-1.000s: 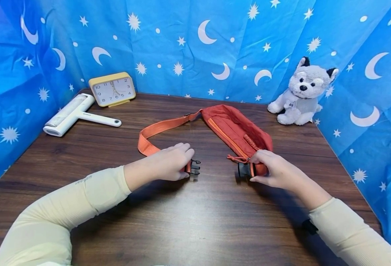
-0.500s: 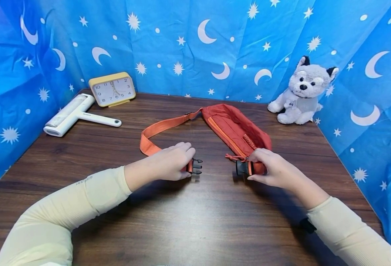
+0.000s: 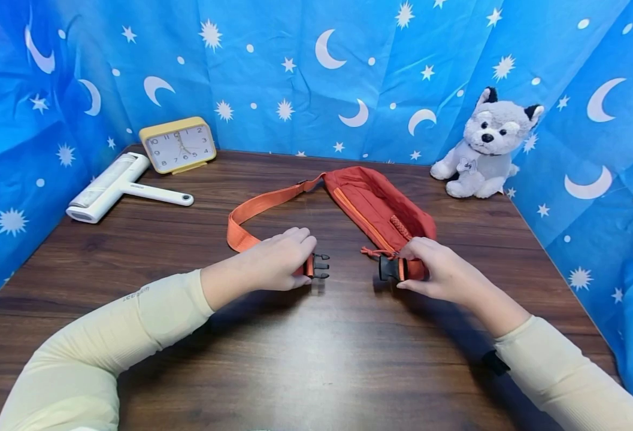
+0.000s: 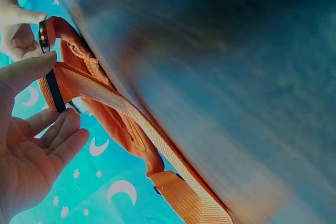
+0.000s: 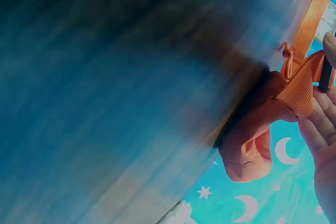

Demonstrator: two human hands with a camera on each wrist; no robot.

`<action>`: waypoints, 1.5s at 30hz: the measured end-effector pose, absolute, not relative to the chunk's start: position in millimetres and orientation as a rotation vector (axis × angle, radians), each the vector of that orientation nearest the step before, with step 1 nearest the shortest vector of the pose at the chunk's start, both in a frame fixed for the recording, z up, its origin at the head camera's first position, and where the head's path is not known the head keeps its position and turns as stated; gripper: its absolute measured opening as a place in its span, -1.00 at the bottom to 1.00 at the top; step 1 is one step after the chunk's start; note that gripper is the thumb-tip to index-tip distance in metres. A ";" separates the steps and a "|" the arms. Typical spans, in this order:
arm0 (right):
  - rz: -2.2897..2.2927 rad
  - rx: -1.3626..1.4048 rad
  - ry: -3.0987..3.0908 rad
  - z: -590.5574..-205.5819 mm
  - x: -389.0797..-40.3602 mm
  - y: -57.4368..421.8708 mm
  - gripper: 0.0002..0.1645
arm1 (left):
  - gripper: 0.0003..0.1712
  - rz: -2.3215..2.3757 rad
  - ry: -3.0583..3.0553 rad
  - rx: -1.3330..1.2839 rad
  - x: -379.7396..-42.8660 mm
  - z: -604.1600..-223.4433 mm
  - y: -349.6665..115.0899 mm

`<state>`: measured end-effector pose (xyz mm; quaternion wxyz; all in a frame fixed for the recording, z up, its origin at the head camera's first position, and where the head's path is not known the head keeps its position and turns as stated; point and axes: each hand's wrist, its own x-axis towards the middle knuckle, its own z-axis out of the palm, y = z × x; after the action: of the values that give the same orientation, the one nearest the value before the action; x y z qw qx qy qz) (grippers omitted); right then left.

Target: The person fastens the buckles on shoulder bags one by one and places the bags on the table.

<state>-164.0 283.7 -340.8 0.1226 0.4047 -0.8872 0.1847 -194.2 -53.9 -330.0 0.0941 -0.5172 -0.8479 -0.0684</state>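
A red waist bag (image 3: 372, 203) with an orange zip lies on the wooden table, its orange strap (image 3: 257, 206) looping to the left. My left hand (image 3: 281, 260) pinches the black pronged buckle half (image 3: 321, 266) at the strap's end between thumb and fingers, prongs facing right. Opposite it, my right hand (image 3: 437, 269) pinches the black socket buckle half (image 3: 388, 268) by the bag's near end, its mouth facing left. A gap separates the two halves. In the left wrist view, the thumb and fingertips grip the edges of the black buckle (image 4: 54, 90).
At the back left stand a yellow alarm clock (image 3: 178, 145) and a white lint roller (image 3: 127, 188). A grey plush husky (image 3: 483, 146) sits at the back right. Blue curtains (image 3: 273, 66) with moons and stars enclose the table (image 3: 316, 359) behind and at the sides.
My right hand has shifted slightly left with the socket half, and my left hand slightly right, so the gap is a little narrower. The head view has turned slightly.
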 end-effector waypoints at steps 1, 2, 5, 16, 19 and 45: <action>0.538 1.180 -2.592 -340.4 -163.8 283.5 -0.41 | -0.54 -0.206 -2.513 -1.536 -194.0 -329.8 -53.7; 0.536 1.179 -2.595 -340.0 -163.6 283.2 -0.41 | -0.54 -0.208 -2.510 -1.538 -193.9 -329.8 -53.6; 0.536 1.173 -2.603 -339.1 -163.2 282.6 -0.40 | -0.55 -0.215 -2.502 -1.542 -193.6 -329.6 -52.9; 0.544 1.172 -2.604 -338.8 -162.0 281.0 -0.42 | -0.55 -0.198 -2.505 -1.539 -193.3 -330.1 -49.7; 0.547 1.168 -2.599 -338.5 -162.2 279.8 -0.43 | -0.54 -0.204 -2.507 -1.537 -193.3 -329.7 -49.5; 0.557 1.218 -2.580 -336.5 -162.4 270.7 -0.44 | -0.54 -0.251 -2.498 -1.550 -191.2 -326.1 -43.5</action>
<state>-162.4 270.7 -336.5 0.1172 0.4163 -0.8814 0.1902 -191.2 -43.5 -326.1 0.0954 -0.5231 -0.8427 -0.0846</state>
